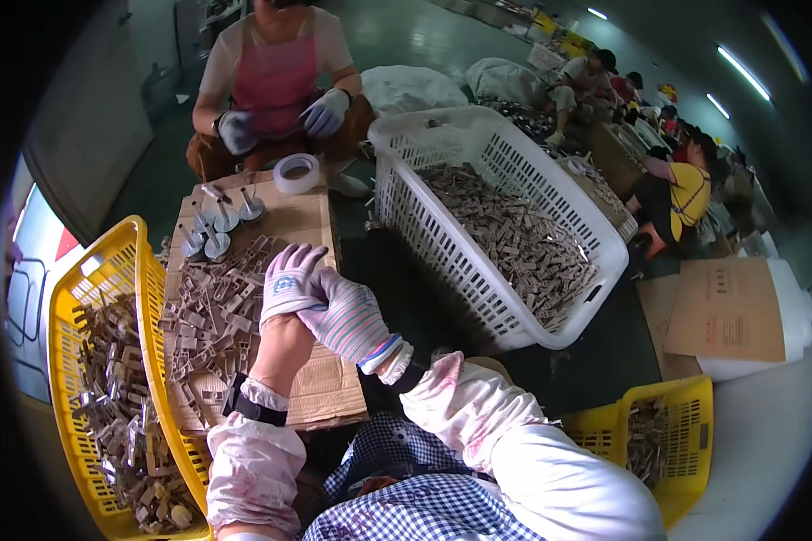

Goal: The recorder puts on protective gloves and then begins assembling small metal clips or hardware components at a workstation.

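Observation:
My left hand (289, 281) is over the cardboard-topped work surface (325, 383), in a pale knitted glove with a bluish print on its back. Its fingers point away from me, stretched out, and bare wrist shows below the glove. My right hand (350, 323), in a striped glove with a blue cuff edge, lies across the thumb side of my left hand. Its fingers are closed on the left glove near the wrist edge. Beneath and left of my hands lie many small grey-brown plastic parts (212, 311). Several metal pieces with round bases and upright stems (226, 219) stand at the far end.
A roll of tape (296, 173) lies at the far edge. A yellow basket (156, 352) of parts stands left, a white crate (505, 311) of parts right, another yellow basket (699, 433) lower right. Opposite sits a gloved person (275, 86) in a pink apron; cardboard (722, 307) lies right.

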The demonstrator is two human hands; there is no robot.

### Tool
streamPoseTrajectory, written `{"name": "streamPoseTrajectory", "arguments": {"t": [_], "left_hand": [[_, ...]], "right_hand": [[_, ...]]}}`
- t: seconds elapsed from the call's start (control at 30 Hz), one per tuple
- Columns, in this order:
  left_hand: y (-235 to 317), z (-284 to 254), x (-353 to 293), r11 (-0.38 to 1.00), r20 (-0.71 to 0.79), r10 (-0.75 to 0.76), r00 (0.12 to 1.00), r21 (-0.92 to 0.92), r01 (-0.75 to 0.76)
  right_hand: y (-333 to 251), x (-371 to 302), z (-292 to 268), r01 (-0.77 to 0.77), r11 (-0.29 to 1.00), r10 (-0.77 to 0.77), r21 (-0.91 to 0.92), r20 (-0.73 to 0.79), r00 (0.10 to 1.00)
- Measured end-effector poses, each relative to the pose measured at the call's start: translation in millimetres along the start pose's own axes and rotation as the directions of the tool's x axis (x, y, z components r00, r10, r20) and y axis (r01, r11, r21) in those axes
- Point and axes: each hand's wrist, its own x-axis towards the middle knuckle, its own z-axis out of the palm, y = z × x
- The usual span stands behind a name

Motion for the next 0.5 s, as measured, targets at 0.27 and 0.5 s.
{"name": "streamPoseTrajectory", "arguments": {"t": [0.27, 0.5], "left_hand": [[-117, 96, -46, 0.883, 0.443, -0.198, 0.874, 0.469, -0.037], [-32, 32, -5, 0.887, 0.141, 0.178, 0.974, 0.406, -0.221]], "right_hand": [[-7, 7, 21, 0.486, 0.779, -0.435, -0.396, 0.216, 0.874], [-21, -23, 13, 0.56, 0.808, -0.467, -0.183, 0.379, 0.799]]}}
